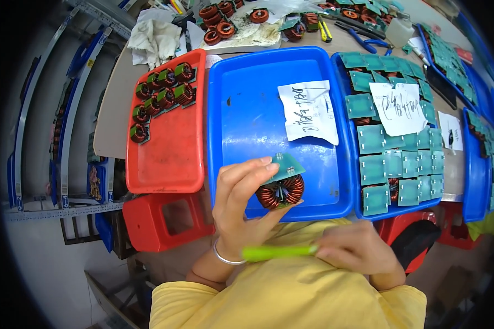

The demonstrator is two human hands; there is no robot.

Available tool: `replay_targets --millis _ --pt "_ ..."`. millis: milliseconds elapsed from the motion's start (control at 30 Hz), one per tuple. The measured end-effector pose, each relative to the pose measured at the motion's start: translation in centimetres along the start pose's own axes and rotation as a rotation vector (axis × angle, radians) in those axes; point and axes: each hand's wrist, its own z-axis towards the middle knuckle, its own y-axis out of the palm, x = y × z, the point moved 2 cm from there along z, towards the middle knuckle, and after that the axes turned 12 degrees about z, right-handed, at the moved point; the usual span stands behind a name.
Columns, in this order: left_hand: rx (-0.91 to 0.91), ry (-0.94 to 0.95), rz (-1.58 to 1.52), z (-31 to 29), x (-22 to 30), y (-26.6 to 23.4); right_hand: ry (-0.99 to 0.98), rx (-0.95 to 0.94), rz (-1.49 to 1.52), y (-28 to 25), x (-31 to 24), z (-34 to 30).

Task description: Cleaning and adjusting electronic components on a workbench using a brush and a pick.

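In my left hand (240, 200) is a toroidal coil (270, 196) wound with copper wire, a small green circuit board (288, 166) fixed against its upper side. My fingers and thumb grip it from its left and below, over the near part of the blue tray. Closer to my body, my right hand (362, 248) is closed on one end of a long lime-green stick-like thing (277, 252). Motion smears both the hand and this thing, so its exact kind is unclear. Its free end points left, toward my left wrist.
A blue tray (247, 123) holds a handwritten paper (308, 112). To its left, a red tray (167, 172) carries several coils. On the right, another blue tray is packed with board-mounted coils (374, 169). Blue-handled pliers (362, 41) and a yellow cutter (325, 32) lie behind.
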Motion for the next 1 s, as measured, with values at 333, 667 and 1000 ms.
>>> replay_targets --millis 333,667,1000 --pt "-0.043 -0.016 0.040 -0.7 0.8 0.2 -0.214 0.348 0.016 2.6 -0.8 3.7" --pt "-0.083 -0.042 0.195 -0.5 1.3 0.4 -0.297 0.245 -0.108 2.8 -0.5 3.5" --pt "0.058 -0.076 -0.043 -0.3 -0.2 0.4 0.263 -0.112 -0.281 0.7 0.4 -0.2"
